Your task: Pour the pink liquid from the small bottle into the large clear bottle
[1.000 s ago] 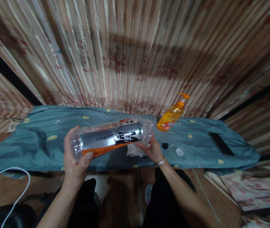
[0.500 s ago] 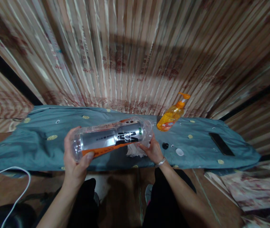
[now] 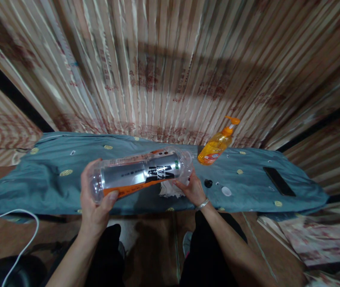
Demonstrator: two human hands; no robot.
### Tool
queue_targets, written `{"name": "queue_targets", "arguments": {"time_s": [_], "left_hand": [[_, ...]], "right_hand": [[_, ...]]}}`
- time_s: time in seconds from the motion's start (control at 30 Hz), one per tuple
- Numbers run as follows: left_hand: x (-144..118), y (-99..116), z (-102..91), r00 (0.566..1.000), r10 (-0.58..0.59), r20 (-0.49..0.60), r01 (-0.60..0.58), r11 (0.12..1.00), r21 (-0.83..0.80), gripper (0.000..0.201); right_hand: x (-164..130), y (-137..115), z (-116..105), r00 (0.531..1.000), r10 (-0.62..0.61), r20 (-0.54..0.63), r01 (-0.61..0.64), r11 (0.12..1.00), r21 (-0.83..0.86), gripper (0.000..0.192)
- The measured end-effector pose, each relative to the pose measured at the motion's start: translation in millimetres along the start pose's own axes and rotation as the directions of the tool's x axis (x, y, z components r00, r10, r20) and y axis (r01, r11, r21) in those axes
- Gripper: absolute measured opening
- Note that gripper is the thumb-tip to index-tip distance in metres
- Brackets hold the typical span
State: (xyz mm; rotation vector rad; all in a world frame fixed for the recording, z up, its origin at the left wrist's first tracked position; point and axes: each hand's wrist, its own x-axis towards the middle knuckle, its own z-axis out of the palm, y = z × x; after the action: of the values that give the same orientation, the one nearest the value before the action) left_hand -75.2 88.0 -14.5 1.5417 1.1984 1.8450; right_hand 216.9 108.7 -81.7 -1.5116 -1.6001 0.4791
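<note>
Your left hand [image 3: 93, 201] was wrapped around the base of the clear plastic bottle [image 3: 141, 173], thumb over its near side, holding it sideways above the blue cloth [image 3: 50, 179]. Your right hand [image 3: 191, 187], palm up, fingers curled, gripped its neck end. Under that hand lay a white rag [image 3: 167, 189]; beyond it stood an orange pump bottle [image 3: 216, 146].

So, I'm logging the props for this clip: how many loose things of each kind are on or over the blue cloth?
Bottles: 2, the clear plastic bottle with a silver and orange label in both hands, and the orange pump soap bottle.
Caps: 2, the small black cap and the white round lid.
Phones: 1, the black phone.
Cloths: 1, the crumpled white rag.
Total: 6.
</note>
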Motion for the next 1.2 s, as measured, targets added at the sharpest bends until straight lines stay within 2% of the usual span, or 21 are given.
{"name": "queue_targets", "arguments": {"time_s": [0.23, 0.37, 0.63, 0.8, 1.2], "left_hand": [[1.4, 2.0, 0.0, 0.999, 0.032, -0.011, -0.031, 0.999, 0.031, 0.079], [0.7, 1.7, -0.4, 0.999, 0.042, 0.000, -0.042, 0.999, 0.032, 0.078], [0.6, 0.1, -1.0, 1.000, 0.026, -0.006, -0.025, 0.999, 0.046, 0.080], [0.3, -0.2, -1.1, 1.000, 0.004, 0.001, -0.004, 1.000, 0.021, 0.080], [1.5, 2.6, 0.6, 0.999, 0.037, -0.013, -0.036, 0.999, 0.023, 0.078]], "right_hand": [[-0.3, 1.6, 0.8, 0.999, 0.031, 0.014, -0.031, 1.000, -0.003, 0.094], [-0.2, 0.6, 1.0, 1.000, -0.006, 0.011, 0.005, 1.000, 0.011, 0.094], [-0.5, 1.1, 1.5, 1.000, 0.014, -0.005, -0.014, 1.000, -0.005, 0.091], [0.0, 0.1, 0.7, 1.000, -0.003, 0.006, 0.003, 1.000, 0.029, 0.095], [-0.5, -0.1, 1.0, 0.999, 0.028, 0.018, -0.029, 0.999, 0.031, 0.100]]}}
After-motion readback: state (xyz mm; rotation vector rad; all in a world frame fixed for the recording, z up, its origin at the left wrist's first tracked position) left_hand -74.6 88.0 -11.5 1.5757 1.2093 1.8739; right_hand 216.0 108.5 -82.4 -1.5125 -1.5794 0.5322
